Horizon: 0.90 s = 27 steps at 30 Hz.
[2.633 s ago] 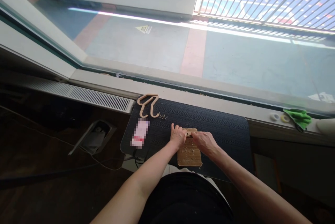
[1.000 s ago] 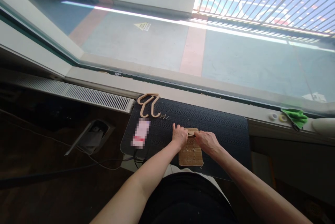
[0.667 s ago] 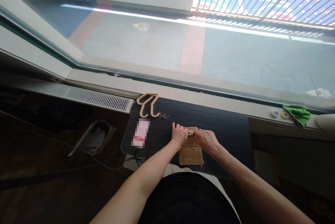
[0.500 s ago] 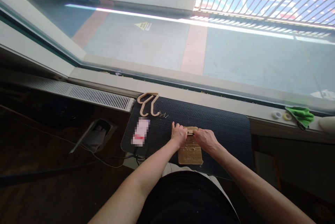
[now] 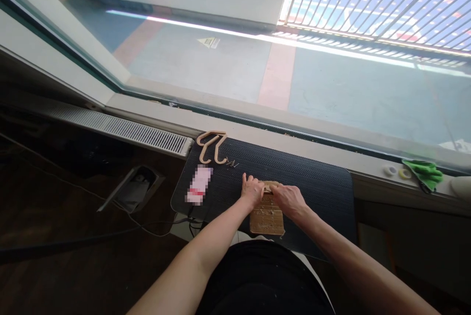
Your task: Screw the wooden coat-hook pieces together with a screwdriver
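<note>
A small pale wooden piece [image 5: 267,189] lies at the far end of a brown, ridged board, perhaps cardboard [image 5: 267,224], dotted with light crumbs. My left hand [image 5: 252,191] pinches the piece's left side between thumb and fingers, some other fingers raised. From the right, my right hand [image 5: 289,197] bends over the piece with its fingers pressed together. Whatever it grips is too small and covered to name. Left of my hands on the black table [image 5: 316,177] lie pale bent wooden hooks [image 5: 220,149] beside several thin screws or nails [image 5: 231,163].
A pink-and-white blurred item [image 5: 199,186] rests at the table's left. The window sill [image 5: 250,128] runs behind it, bearing a green cloth [image 5: 425,173] and small tape rolls [image 5: 405,173]. A white radiator [image 5: 147,136] stands left, with cables [image 5: 147,229] below.
The view has shifted slightly. Both hands stay at the wooden piece. A thin dark tip by the right fingers, visible before, no longer shows clearly.
</note>
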Each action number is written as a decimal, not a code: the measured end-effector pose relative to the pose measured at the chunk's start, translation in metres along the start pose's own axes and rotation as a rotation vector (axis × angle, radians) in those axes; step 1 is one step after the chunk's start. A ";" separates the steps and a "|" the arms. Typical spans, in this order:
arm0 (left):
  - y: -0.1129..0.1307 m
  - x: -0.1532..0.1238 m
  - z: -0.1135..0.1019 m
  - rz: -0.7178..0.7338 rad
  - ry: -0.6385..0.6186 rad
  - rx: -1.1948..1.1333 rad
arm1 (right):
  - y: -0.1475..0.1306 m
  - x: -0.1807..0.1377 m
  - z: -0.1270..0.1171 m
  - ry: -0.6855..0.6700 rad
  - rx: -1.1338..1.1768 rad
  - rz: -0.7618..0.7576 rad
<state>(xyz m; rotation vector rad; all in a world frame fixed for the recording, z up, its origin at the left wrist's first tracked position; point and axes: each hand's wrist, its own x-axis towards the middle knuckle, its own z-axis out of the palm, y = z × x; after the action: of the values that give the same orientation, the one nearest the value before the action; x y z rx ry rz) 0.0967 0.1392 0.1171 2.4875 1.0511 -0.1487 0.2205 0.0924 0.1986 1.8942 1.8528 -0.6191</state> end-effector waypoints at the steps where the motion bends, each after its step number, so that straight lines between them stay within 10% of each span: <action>1: 0.000 0.000 0.000 -0.004 -0.002 -0.003 | 0.000 0.000 -0.001 -0.002 -0.005 -0.012; 27: 0.002 0.000 -0.002 -0.018 -0.007 0.011 | 0.000 0.002 0.006 -0.014 0.006 0.037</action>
<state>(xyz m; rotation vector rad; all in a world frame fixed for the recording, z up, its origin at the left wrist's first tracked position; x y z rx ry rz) 0.0984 0.1388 0.1194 2.4859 1.0734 -0.1695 0.2208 0.0901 0.1924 1.9184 1.8057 -0.6246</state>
